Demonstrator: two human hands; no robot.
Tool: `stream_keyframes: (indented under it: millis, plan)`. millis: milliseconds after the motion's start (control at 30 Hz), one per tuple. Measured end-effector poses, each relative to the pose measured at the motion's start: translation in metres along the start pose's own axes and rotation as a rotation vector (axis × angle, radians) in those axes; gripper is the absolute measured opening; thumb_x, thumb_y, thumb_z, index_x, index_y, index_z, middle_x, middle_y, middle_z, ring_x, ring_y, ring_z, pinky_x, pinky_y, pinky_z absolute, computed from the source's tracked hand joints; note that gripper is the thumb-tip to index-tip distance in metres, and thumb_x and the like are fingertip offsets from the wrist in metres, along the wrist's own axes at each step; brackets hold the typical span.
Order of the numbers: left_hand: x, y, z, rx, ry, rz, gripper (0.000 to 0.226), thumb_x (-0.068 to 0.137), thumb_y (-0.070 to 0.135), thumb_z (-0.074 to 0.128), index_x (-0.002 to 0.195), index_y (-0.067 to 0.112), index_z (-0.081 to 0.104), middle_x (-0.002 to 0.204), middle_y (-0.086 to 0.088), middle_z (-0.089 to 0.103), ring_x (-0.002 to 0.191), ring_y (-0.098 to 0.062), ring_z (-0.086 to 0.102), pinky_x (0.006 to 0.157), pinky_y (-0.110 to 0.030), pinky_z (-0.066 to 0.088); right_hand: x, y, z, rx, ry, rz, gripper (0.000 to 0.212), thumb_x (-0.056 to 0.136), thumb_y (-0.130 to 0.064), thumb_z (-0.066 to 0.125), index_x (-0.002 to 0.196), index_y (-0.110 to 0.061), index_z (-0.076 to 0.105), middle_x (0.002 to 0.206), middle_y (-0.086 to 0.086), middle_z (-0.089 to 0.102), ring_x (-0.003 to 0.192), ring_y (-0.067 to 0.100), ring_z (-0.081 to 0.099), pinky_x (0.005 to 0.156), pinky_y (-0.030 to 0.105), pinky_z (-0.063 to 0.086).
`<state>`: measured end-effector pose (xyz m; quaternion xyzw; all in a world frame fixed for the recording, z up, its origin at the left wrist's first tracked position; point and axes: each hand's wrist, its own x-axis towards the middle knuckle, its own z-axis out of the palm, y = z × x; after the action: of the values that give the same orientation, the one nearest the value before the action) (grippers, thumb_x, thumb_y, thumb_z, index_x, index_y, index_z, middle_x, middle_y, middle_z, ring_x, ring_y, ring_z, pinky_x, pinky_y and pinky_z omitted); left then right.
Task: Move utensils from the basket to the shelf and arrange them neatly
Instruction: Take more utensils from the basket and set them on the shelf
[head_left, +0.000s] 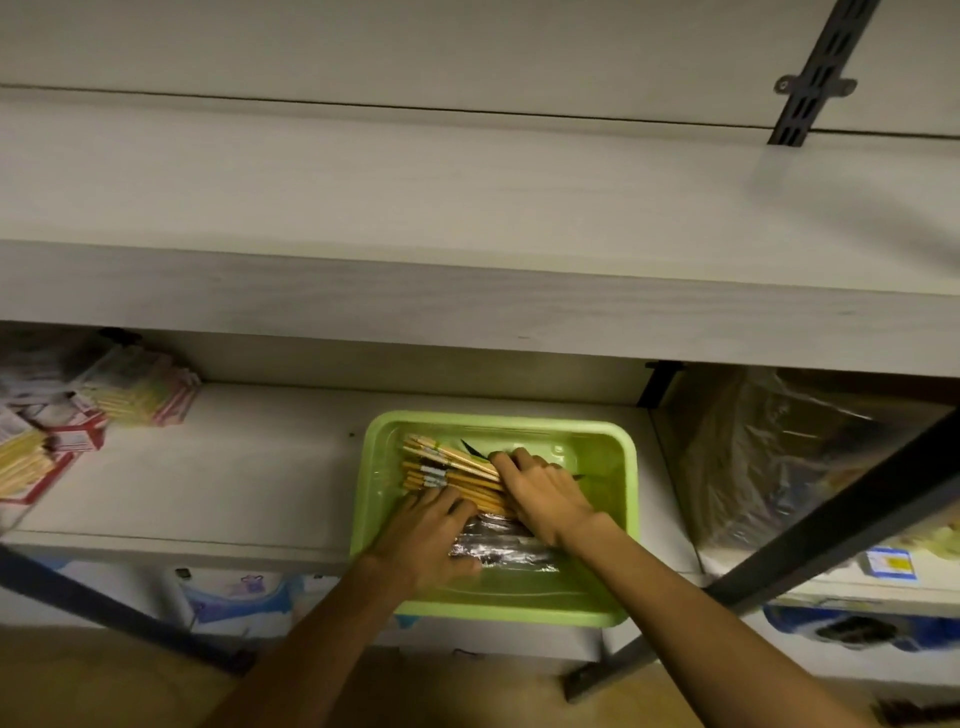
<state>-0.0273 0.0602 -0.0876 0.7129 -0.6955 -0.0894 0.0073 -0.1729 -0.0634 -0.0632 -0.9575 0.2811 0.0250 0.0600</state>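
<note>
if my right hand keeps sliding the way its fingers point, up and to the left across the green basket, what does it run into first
Probably nothing new at first: the right hand already lies on the bundle of yellow sticks. Sliding on along them, it would likely reach the far-left wall of the green basket, though depth is hard to judge here.

a shop, judging by slotted-rail shelving (467, 306) stocked with packaged goods (140, 387) and a price label (889, 564)
</note>
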Motion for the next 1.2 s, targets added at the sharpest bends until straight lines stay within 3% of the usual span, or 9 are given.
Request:
stream_keyframes:
  millis: [267, 400, 500, 700, 867, 1033, 1200]
  plan:
    - [0.007, 0.008, -0.012, -0.001, -0.094, 0.138, 0.052, 0.095, 0.041, 0.049, 0.143, 0.027, 0.036, 0.136, -0.001, 0.039, 0.122, -0.018, 0.040, 0.098, -0.032, 0.035, 0.010, 0.007, -0.006, -0.028, -0.036, -0.039, 0.036, 0.099, -0.023, 0.040, 0.133, -0.012, 0.034, 0.114, 0.017, 0.058, 0.092, 0.039, 0.062, 0.072, 0.042, 0.045]
    - [0.021, 0.008, -0.016, -0.055, -0.190, 0.090, 0.055, 0.087, 0.032, 0.060, 0.139, 0.024, 0.044, 0.135, -0.004, 0.051, 0.116, -0.023, 0.051, 0.098, -0.037, 0.044, 0.015, 0.012, -0.010, -0.005, -0.114, -0.039, 0.043, 0.097, -0.034, 0.047, 0.133, -0.013, 0.035, 0.109, 0.016, 0.062, 0.093, 0.035, 0.062, 0.074, 0.038, 0.045]
    - [0.033, 0.008, -0.020, -0.129, -0.282, 0.043, 0.057, 0.083, 0.028, 0.066, 0.137, 0.024, 0.047, 0.134, -0.006, 0.054, 0.116, -0.025, 0.053, 0.097, -0.035, 0.045, 0.019, 0.013, -0.008, -0.003, -0.180, -0.026, 0.044, 0.095, -0.030, 0.051, 0.134, -0.015, 0.037, 0.112, 0.016, 0.061, 0.099, 0.035, 0.061, 0.078, 0.038, 0.045]
    - [0.044, 0.011, -0.018, 0.064, -0.304, 0.051, 0.054, 0.082, 0.037, 0.067, 0.132, 0.019, 0.052, 0.135, -0.006, 0.044, 0.125, -0.027, 0.039, 0.107, -0.042, 0.032, 0.024, 0.017, -0.010, 0.095, -0.186, 0.036, 0.037, 0.095, -0.025, 0.049, 0.131, -0.019, 0.043, 0.118, 0.016, 0.060, 0.105, 0.036, 0.058, 0.081, 0.037, 0.044]
    - [0.045, 0.011, -0.014, 0.097, -0.279, 0.074, 0.050, 0.084, 0.038, 0.065, 0.128, 0.017, 0.056, 0.131, -0.007, 0.040, 0.122, -0.027, 0.037, 0.107, -0.046, 0.033, 0.025, 0.017, -0.010, 0.103, -0.155, 0.048, 0.034, 0.095, -0.026, 0.047, 0.128, -0.018, 0.045, 0.115, 0.016, 0.061, 0.103, 0.036, 0.058, 0.081, 0.039, 0.045]
    - [0.042, 0.017, -0.017, 0.062, -0.282, 0.053, 0.042, 0.090, 0.025, 0.059, 0.128, 0.010, 0.050, 0.130, -0.013, 0.053, 0.117, -0.030, 0.052, 0.097, -0.039, 0.042, 0.025, 0.013, -0.015, 0.089, -0.137, 0.032, 0.033, 0.095, -0.024, 0.049, 0.126, -0.015, 0.046, 0.114, 0.018, 0.061, 0.102, 0.038, 0.059, 0.071, 0.034, 0.036]
    - [0.041, 0.017, -0.010, 0.149, -0.289, 0.076, 0.054, 0.094, 0.028, 0.054, 0.140, 0.011, 0.033, 0.134, -0.018, 0.049, 0.122, -0.034, 0.048, 0.103, -0.042, 0.039, 0.023, 0.002, -0.030, 0.075, -0.177, -0.017, 0.034, 0.094, -0.022, 0.053, 0.126, -0.010, 0.046, 0.114, 0.020, 0.060, 0.102, 0.039, 0.059, 0.073, 0.036, 0.039]
